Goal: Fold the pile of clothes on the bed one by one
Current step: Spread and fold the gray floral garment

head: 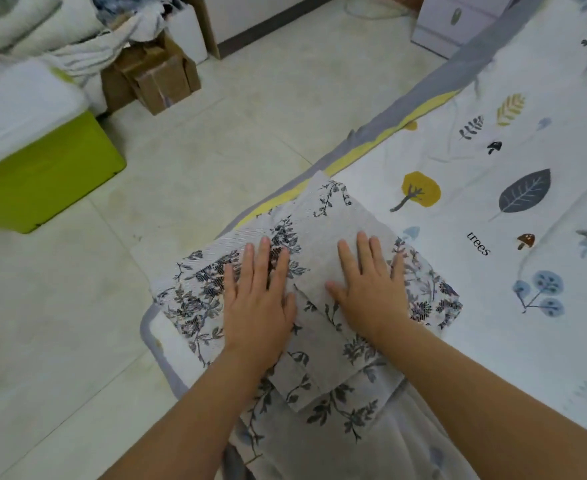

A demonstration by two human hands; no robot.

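Both hands lie flat on the folded floral garment (323, 271), which sits at the near corner of the bed (458, 209). The left hand (255, 299) and right hand (371, 292) press palms down side by side, fingers (264, 258) spread and holding nothing (just resting on cloth). Beyond the garment, across the floor (215, 140), stands a green bin (42, 174).

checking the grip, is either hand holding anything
Nothing is held: left hand and right hand lie flat, palms down, on the folded floral garment.
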